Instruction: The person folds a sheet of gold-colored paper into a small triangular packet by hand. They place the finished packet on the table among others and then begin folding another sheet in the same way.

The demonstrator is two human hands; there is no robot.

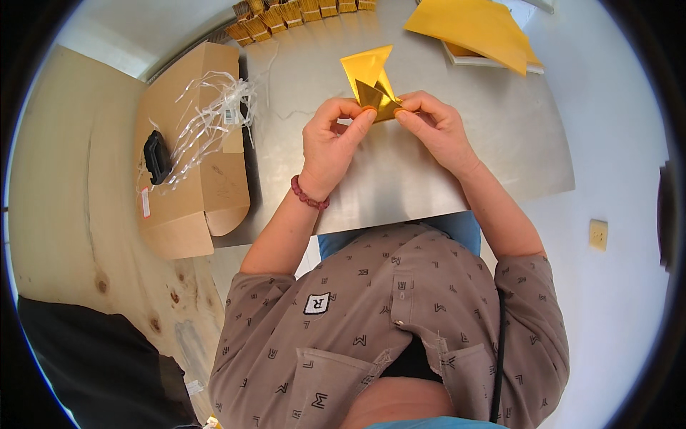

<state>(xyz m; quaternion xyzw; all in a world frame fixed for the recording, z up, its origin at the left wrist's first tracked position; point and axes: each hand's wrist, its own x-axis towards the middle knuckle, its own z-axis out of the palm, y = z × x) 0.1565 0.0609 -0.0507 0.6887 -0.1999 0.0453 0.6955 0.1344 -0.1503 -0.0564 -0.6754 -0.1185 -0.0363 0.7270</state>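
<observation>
Left hand (330, 143) and right hand (437, 132) pinch closed on the folded gold sheet (368, 66), at its near corners. It appears light, slippery, easily creased; best held by folded edges.

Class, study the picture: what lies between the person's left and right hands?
Folded, shiny gold paper lies between the left hand and the right hand, its lower part pinched by both; the head view shows this.

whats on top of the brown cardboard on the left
A tangle of whitish strips and a black object lie on the brown cardboard. The cardboard directly beneath the black object is covered, so anything there can't be seen.
</observation>
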